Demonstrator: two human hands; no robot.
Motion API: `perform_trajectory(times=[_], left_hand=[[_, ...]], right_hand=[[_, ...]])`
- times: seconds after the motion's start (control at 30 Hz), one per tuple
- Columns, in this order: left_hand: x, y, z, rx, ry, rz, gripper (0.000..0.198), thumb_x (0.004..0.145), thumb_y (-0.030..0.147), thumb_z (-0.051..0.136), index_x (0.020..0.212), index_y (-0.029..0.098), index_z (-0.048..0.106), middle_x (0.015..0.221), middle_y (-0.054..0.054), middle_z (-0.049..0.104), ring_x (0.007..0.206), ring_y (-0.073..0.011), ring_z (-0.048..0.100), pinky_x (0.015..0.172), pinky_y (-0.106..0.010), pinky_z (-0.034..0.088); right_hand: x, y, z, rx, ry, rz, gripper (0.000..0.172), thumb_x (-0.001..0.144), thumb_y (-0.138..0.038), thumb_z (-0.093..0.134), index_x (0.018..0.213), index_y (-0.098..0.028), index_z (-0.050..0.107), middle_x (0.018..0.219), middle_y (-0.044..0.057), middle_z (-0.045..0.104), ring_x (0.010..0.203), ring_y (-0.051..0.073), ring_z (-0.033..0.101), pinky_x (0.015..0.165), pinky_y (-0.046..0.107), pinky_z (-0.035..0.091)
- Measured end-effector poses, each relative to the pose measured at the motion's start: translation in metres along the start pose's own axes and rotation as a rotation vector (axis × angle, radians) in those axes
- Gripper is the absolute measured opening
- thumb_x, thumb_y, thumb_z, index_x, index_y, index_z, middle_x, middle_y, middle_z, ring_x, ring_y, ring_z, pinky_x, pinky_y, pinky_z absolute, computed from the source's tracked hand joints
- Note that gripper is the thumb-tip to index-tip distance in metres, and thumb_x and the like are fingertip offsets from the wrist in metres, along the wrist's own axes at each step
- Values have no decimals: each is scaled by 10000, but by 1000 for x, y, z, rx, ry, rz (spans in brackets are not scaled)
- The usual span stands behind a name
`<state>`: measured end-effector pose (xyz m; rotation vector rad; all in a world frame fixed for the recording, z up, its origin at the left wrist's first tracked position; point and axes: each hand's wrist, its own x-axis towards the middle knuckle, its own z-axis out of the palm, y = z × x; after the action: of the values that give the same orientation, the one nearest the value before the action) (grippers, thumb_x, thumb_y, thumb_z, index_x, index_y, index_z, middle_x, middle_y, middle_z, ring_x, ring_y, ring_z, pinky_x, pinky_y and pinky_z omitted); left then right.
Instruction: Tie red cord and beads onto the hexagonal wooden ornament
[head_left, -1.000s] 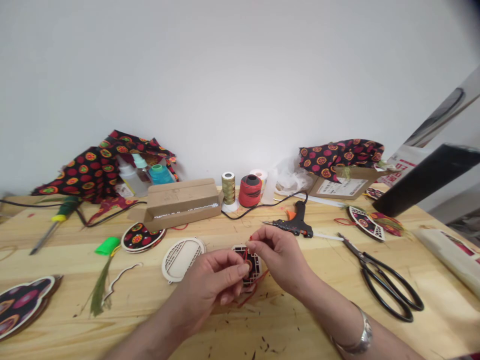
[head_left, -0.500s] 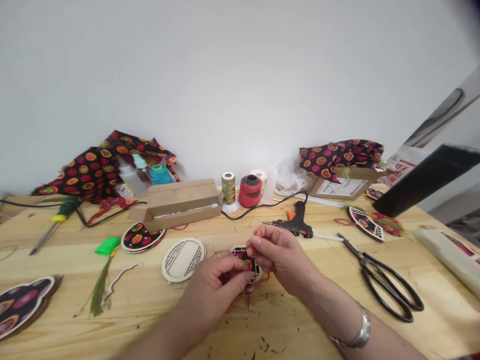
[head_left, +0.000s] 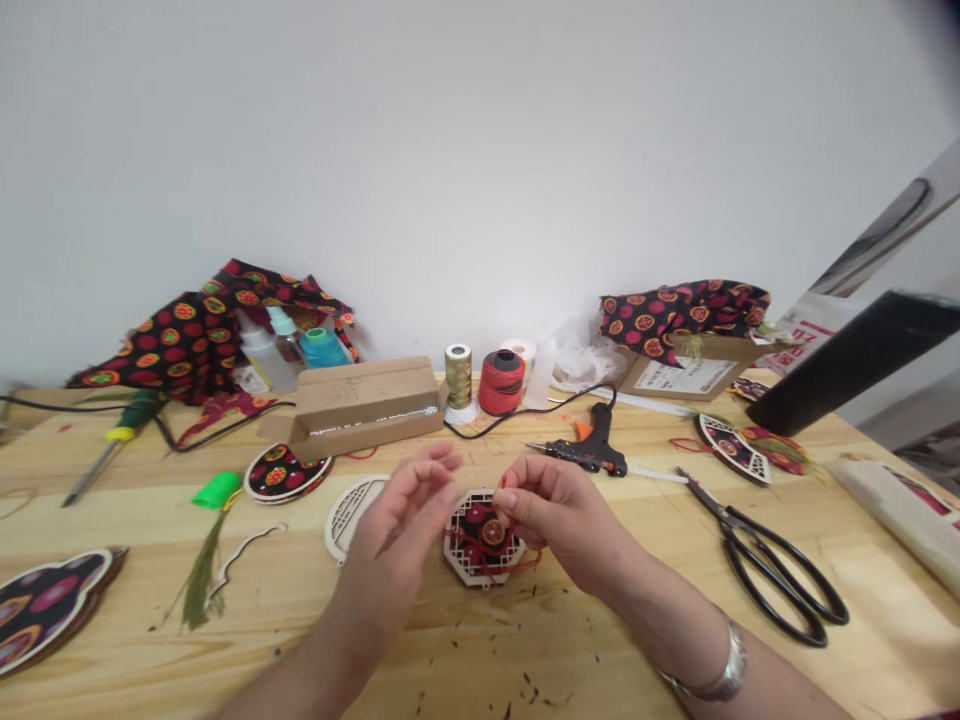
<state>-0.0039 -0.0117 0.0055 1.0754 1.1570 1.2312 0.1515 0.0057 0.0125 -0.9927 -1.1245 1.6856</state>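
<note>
An octagonal wooden lattice ornament backed with dark patterned fabric lies on the table, red cord strewn over its face and lower edge. My right hand is at its upper right, thumb and finger pinched on a bit of red cord. Left of the ornament, my left hand is raised with fingers loosely apart, holding nothing I can see and slightly blurred. It partly covers a round wooden lattice piece.
Black scissors and a glue gun lie to the right. Behind stand a cardboard box, a gold thread spool and a red one. A screwdriver, green tassel and fabric-covered round piece are on the left.
My left hand has lifted off the ornament and moved left, uncovering its octagonal face. My right hand stays pinched near the same spot, slightly lower.
</note>
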Motion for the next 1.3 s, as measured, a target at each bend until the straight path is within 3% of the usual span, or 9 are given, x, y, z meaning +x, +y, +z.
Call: perform_trajectory(times=[0.1,0.17,0.5,0.73,0.9,1.1,1.3], left_hand=[[-1,-5,4,-88,-225,-137,268,805,293,523,1068,250,553,1078,-35,606,992,-201,538,874,-332,399],[-2,-7,4,-30,-267,-167,308,818,311,503,1116,243,548,923,-26,659,869,-181,577,798,-306,436],[3,-2,1,174,-186,-113,155,713,282,621,817,224,720,781,-16,710,753,-191,602,693,-263,458],[5,-8,2,-88,-209,-281,144,678,266,661,788,192,717,689,-23,678,659,-163,573,593,-250,443],[6,-6,0,-203,-255,-381,94,664,231,684,710,154,713,596,-9,640,497,-69,460,466,-173,336],[6,-7,-3,-254,-302,-449,113,663,225,685,720,130,708,619,-27,608,511,-67,430,444,-185,263],[9,-9,-2,-276,-301,-463,134,633,217,699,689,95,693,447,67,376,416,-31,225,398,-197,130]], right_hand=[[0,3,1,-137,16,-43,176,699,-266,616,627,-150,505,517,-39,521,441,56,411,433,184,322],[0,6,0,-207,45,-61,154,709,-258,595,633,-155,509,530,-32,531,478,78,457,466,201,357],[3,12,1,-269,108,-61,120,687,-243,598,631,-169,523,525,-43,533,481,90,475,465,205,379],[2,8,2,-219,83,-22,143,666,-263,622,623,-162,530,525,-32,550,485,99,499,483,221,389],[2,3,2,-167,41,21,183,641,-283,659,629,-140,545,505,-36,533,476,84,479,483,212,369],[3,3,0,-152,5,52,217,618,-298,684,626,-131,546,507,-32,537,473,76,469,481,204,351],[6,8,-2,-186,1,67,227,612,-300,689,625,-123,548,502,-32,536,453,66,459,454,190,346]])
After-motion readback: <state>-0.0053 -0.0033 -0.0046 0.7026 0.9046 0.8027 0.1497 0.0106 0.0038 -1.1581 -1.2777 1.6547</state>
